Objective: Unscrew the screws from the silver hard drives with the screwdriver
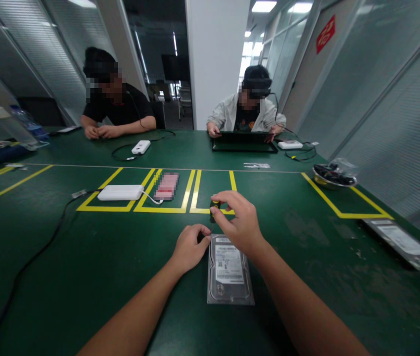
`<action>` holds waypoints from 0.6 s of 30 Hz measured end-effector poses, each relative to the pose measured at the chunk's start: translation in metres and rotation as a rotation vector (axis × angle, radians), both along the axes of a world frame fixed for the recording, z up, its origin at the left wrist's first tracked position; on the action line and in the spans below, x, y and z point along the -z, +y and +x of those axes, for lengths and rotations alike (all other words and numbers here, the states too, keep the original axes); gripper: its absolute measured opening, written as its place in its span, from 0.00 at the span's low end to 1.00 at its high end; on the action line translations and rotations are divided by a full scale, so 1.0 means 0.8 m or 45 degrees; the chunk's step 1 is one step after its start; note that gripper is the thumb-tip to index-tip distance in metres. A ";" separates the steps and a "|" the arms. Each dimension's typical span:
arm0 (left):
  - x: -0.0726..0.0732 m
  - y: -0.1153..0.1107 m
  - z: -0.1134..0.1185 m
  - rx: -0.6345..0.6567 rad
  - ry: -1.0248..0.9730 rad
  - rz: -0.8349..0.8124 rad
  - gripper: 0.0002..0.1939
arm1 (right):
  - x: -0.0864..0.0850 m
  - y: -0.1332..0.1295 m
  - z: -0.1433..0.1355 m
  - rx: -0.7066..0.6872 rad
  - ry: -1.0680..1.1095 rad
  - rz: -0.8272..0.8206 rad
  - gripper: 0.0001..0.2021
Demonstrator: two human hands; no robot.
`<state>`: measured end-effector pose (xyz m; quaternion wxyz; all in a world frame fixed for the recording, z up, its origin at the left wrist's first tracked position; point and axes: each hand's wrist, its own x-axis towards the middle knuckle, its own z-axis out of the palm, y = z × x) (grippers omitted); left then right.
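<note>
A silver hard drive (229,267) with a white label lies flat on the green table (120,277), between my forearms. My right hand (240,220) pinches a small black and yellow screwdriver (214,211), held upright over the drive's far left corner. The screwdriver's thin shaft points down, and its tip is too small to make out. At that same corner are the thumb and fingertips of my left hand (192,246), bent close together beside the drive's edge. Whether they hold anything small cannot be seen.
Beyond lie a white power bank (120,192), a cabled phone (166,186) and yellow tape outlines (161,210). At right are a metal bowl (334,175) and another drive (402,242). Two people sit opposite, one holding a dark panel (245,141). A black cable (42,254) runs left.
</note>
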<state>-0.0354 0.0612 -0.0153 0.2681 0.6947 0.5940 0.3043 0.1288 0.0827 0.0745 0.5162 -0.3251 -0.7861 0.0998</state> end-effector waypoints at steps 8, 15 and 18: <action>-0.001 -0.002 0.000 -0.005 0.007 -0.005 0.04 | -0.001 -0.001 0.000 0.029 0.029 -0.005 0.06; 0.000 -0.001 0.000 -0.007 0.005 -0.008 0.05 | -0.003 -0.002 -0.001 -0.008 0.021 -0.002 0.09; 0.000 -0.001 0.000 -0.004 0.007 -0.002 0.04 | -0.003 -0.002 -0.001 -0.012 0.020 -0.003 0.07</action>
